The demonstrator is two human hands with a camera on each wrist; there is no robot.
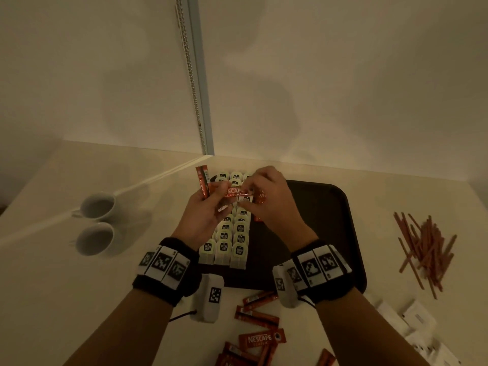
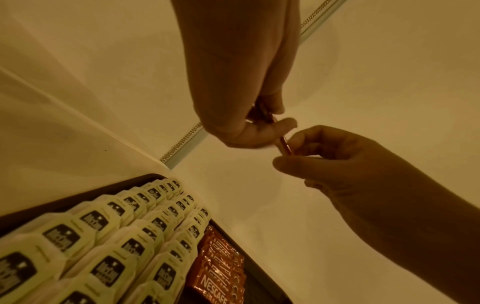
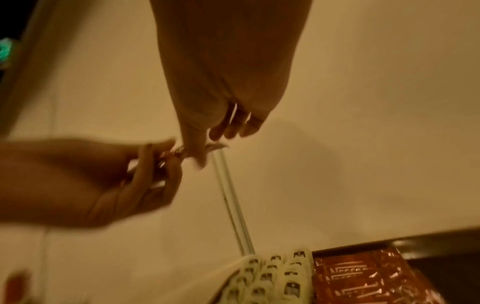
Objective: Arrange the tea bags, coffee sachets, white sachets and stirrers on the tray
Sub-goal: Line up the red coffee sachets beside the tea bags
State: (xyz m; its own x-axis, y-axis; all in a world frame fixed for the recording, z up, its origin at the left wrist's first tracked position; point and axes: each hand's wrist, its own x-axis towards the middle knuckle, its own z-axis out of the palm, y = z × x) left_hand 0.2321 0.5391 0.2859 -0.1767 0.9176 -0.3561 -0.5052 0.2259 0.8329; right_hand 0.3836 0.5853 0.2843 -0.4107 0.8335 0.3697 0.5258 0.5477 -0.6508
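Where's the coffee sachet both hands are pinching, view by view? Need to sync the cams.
Head: the pinched coffee sachet lies crosswise at centre, between left hand and right hand, above the tea bags.
Left wrist: edge-on, a thin red strip right of centre, between both thumbs.
Right wrist: blurred, only a glint left of centre where the hands meet.
Shared landmark: tea bag rows on the tray.

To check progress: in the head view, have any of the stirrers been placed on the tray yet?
No, the stirrers lie in a loose pile on the table, right of the tray.
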